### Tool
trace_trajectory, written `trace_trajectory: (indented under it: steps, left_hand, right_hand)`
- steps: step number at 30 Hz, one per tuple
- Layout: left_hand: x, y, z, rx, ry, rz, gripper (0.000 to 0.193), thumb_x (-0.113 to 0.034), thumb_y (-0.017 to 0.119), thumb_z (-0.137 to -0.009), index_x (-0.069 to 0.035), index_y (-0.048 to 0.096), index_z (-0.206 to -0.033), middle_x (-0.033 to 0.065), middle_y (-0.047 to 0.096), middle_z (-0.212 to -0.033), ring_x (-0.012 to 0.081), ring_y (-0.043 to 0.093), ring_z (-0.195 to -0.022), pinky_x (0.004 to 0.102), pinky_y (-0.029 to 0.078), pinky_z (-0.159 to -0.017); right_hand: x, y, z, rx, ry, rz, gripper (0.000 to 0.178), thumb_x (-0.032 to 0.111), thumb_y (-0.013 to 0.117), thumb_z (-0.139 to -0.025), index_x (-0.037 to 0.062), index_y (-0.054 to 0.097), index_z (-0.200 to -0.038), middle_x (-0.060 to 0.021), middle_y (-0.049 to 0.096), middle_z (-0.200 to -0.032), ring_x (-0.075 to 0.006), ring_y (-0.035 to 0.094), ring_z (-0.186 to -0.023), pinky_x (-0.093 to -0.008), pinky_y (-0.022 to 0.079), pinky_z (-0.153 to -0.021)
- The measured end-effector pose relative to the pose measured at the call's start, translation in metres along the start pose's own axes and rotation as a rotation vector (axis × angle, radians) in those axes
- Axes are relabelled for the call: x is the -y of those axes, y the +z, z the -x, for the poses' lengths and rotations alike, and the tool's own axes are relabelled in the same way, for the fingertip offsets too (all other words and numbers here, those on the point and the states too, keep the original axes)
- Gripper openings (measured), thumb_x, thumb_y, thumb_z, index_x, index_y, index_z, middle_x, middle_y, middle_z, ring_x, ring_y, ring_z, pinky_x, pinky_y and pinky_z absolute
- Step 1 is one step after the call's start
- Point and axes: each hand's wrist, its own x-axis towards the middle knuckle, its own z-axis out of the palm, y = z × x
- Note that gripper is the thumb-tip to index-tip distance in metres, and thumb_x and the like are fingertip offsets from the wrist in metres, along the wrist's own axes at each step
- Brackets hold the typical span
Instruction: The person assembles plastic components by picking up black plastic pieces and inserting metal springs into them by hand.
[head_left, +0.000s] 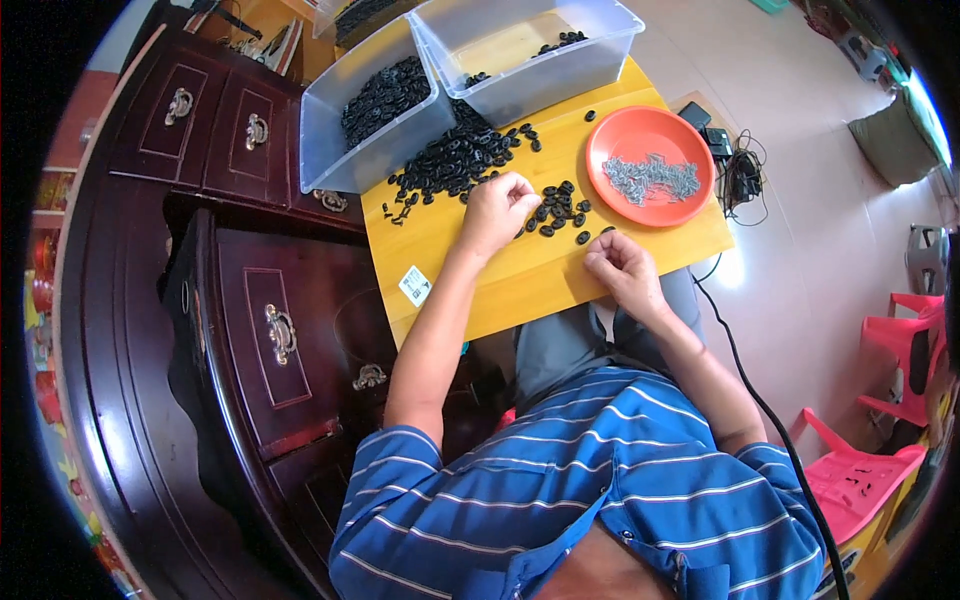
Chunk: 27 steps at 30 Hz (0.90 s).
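Observation:
My left hand [497,212] is over the yellow tabletop [480,300], between two groups of small black oval pieces. Its fingers are pinched together; anything between them is too small to make out. Beyond it spreads the larger heap of black oval pieces [455,160]. A smaller loose group of black ovals [560,205] lies just right of that hand. My right hand [624,270] is near the table's front edge, thumb and fingers pressed together, its contents hidden. An orange-red plate [601,190] with a pile of thin silvery metal pieces [650,180] stands beyond the right hand.
Two clear plastic bins, one left [330,165] holding many black pieces and one right [540,82] holding a few, stand at the table's back. Dark wooden drawers [285,380] flank the left. Black cables [742,175] lie right; a pink chair [850,490] stands lower right.

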Motion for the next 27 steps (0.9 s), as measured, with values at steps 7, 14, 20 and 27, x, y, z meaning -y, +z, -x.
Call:
trace_trajectory:
  steps: [7, 14, 20, 27]
  left_hand:
    - [-0.049, 0.041, 0.046, 0.186, -0.129, 0.441, 0.006, -0.008, 0.073, -0.089, -0.005, 0.068, -0.089, -0.0055, 0.064, -0.079, 0.0016, 0.054, -0.065, 0.0186, 0.044, -0.059]
    - [-0.065, 0.074, 0.051, 0.224, -0.255, 0.814, 0.009, -0.012, 0.072, -0.091, -0.004, 0.069, -0.094, -0.0005, 0.067, -0.082, 0.005, 0.057, -0.067, 0.0193, 0.046, -0.06]
    - [-0.085, 0.101, 0.042, 0.232, -0.25, 0.859, 0.01, -0.013, 0.071, -0.092, -0.003, 0.069, -0.095, 0.0, 0.067, -0.082, 0.0054, 0.056, -0.065, 0.0193, 0.046, -0.06]
    - [-0.105, 0.12, 0.031, 0.289, -0.213, 0.873, 0.01, -0.012, 0.071, -0.091, -0.004, 0.068, -0.094, -0.0014, 0.066, -0.081, 0.0046, 0.055, -0.066, 0.0192, 0.046, -0.06]
  right_hand:
    - [0.016, -0.003, 0.005, 0.028, 0.036, -0.26, 0.015, 0.014, 0.066, -0.097, 0.004, 0.061, -0.107, 0.0035, 0.061, -0.089, -0.0041, 0.057, -0.08, -0.0207, 0.048, -0.071]
    - [0.018, -0.024, 0.02, -0.087, -0.013, -0.304, 0.014, 0.014, 0.066, -0.097, 0.0038, 0.063, -0.105, 0.0023, 0.063, -0.093, -0.0056, 0.059, -0.082, -0.0227, 0.051, -0.075]
    - [0.024, -0.048, 0.028, -0.162, -0.044, -0.292, 0.012, 0.013, 0.066, -0.097, 0.0038, 0.063, -0.103, 0.0022, 0.064, -0.093, -0.0056, 0.059, -0.081, -0.0222, 0.051, -0.074]
    - [0.02, -0.072, 0.03, -0.216, -0.075, -0.347, 0.011, 0.016, 0.063, -0.099, 0.006, 0.062, -0.104, 0.0029, 0.063, -0.095, -0.005, 0.06, -0.081, -0.0221, 0.052, -0.075]
